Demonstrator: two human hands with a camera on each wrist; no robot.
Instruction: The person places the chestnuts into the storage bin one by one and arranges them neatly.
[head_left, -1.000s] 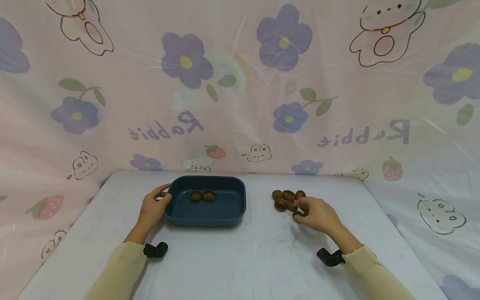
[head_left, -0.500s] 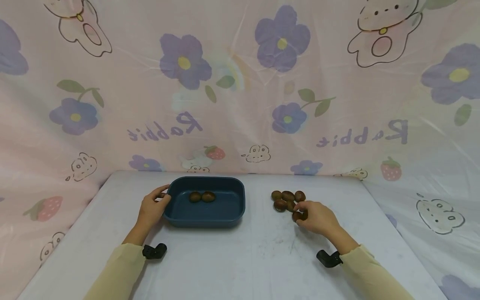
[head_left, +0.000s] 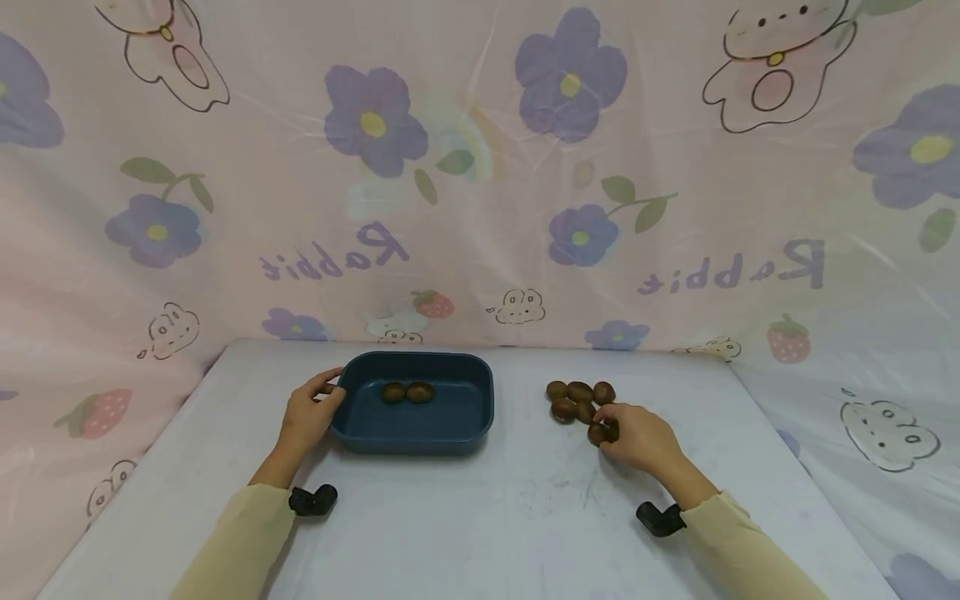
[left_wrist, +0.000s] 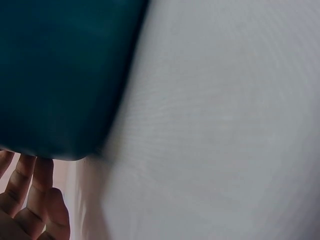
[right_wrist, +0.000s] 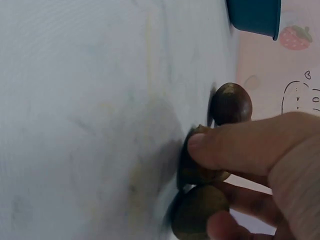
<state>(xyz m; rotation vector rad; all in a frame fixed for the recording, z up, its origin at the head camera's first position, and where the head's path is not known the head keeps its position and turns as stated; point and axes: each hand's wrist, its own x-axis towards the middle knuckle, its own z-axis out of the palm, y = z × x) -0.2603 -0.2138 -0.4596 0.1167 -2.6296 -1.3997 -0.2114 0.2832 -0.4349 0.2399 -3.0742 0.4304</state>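
A dark blue rectangular tray point(head_left: 412, 429) stands left of the table's middle, with two brown chestnuts point(head_left: 406, 392) inside. My left hand point(head_left: 306, 417) touches its left end; in the left wrist view the fingertips point(left_wrist: 45, 167) rest against the tray's outer side point(left_wrist: 65, 100). To the right, my right hand point(head_left: 639, 435) pinches a chestnut point(head_left: 597, 434) at the near edge of a small cluster of chestnuts point(head_left: 564, 410). In the right wrist view the thumb lies over this chestnut point(right_wrist: 192, 167), and another chestnut point(right_wrist: 197, 212) sits beside the fingers. The hand partly hides the cluster.
A white table point(head_left: 480, 525) carries everything. Behind it hangs a pale pink cloth point(head_left: 480, 192) printed with flowers and rabbits. Black wrist devices point(head_left: 660, 518) are on both forearms. White tabletop lies between the tray and the chestnuts.
My right hand's fingers have shifted slightly around the near chestnut, which stays at the cluster. The left hand and the tray hold their place.
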